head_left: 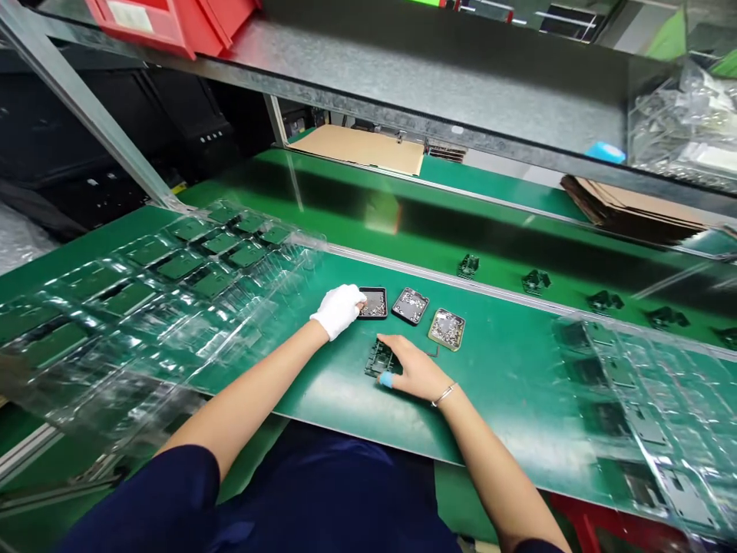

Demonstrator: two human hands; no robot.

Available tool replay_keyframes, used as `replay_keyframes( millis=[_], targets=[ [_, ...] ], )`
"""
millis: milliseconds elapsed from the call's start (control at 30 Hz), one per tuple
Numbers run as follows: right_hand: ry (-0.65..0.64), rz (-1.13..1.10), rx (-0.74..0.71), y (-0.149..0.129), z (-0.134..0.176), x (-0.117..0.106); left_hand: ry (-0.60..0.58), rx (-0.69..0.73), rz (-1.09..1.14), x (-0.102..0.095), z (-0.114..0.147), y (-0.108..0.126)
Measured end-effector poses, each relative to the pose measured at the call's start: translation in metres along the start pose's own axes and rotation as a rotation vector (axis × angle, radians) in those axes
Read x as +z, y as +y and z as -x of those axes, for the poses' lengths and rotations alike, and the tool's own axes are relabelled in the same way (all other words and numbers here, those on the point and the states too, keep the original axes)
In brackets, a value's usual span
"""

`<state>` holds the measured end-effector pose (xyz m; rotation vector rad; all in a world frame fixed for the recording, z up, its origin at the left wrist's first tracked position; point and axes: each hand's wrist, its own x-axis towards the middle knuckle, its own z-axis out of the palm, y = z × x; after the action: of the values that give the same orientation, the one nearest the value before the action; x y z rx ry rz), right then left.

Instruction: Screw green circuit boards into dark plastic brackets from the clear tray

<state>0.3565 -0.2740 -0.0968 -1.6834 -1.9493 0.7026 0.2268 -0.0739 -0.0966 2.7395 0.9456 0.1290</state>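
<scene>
Head view: nearest lies a green part point(379, 359) on the table point(345, 399), within the right hand point(419, 370); its index finger meets the far edge and its thumb, in a blue cover point(387, 379), the near edge, so the fingers are spread to the part's width and hold it; just past the hand lies a small bent tool point(434, 352); farther on stand three shallow trays of tiny pieces, the left tray point(374, 302) under the gloved left hand point(338, 309); those fingertips are drawn together at its contents, though whether they pinch anything I cannot tell; the work on this part looks under way, but what is fixed and what is left is too small to judge; beyond the metal rail point(414, 273) sits a row of similar parts point(537, 282), finished or waiting, I cannot say.
</scene>
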Motion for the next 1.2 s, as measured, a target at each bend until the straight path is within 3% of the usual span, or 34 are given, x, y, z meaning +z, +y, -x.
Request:
replay_keyframes(
  millis=[233,600,800,1000,1100,1200],
  targets=[
    [0.141,-0.016,0.030,-0.002,0.016,-0.014,-0.125,0.056,-0.093,0.009,-0.028,0.007],
    [0.226,-0.064,0.121,0.004,0.026,-0.013,-0.087,0.129,-0.018,0.010,-0.030,0.012],
    [0.242,-0.084,0.129,0.008,0.028,-0.014,-0.060,0.075,0.087,0.018,-0.038,0.021],
    [0.316,-0.088,0.135,0.015,0.022,-0.015,0.042,0.012,0.348,0.000,-0.036,0.012],
    [0.381,-0.080,0.118,0.007,0.012,-0.020,0.067,-0.011,0.584,-0.016,-0.016,0.014],
    [0.483,-0.091,0.040,-0.010,-0.002,-0.024,-0.009,-0.016,0.863,-0.023,0.016,0.028]
  ],
)
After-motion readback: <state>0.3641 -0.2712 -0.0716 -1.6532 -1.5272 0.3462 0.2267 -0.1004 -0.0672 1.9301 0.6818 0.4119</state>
